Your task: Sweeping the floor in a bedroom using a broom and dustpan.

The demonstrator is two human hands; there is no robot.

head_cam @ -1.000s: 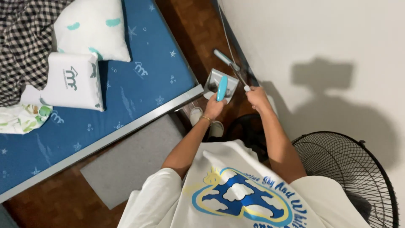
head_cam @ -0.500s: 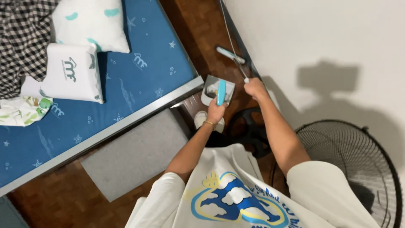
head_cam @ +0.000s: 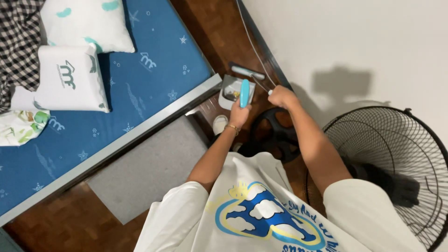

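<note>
I'm seeing L hand [head_cam: 239,113] clamping the dustpan [head_cam: 232,88] by its blue handle, tilted to floor near bed corner; R hand [head_cam: 280,96] gripping the broom [head_cam: 248,72], sweeping debris into pan.

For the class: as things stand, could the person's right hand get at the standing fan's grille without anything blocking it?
Probably yes. The right hand grips a thin broom handle, so it is occupied, but the black fan grille stands just beside that forearm with nothing between them.

Blue star-patterned mattress [head_cam: 140,88], black-and-white checked cloth [head_cam: 18,42], grey dustpan [head_cam: 233,88] with turquoise handle [head_cam: 244,93], brown wooden floor [head_cam: 219,32].
</note>
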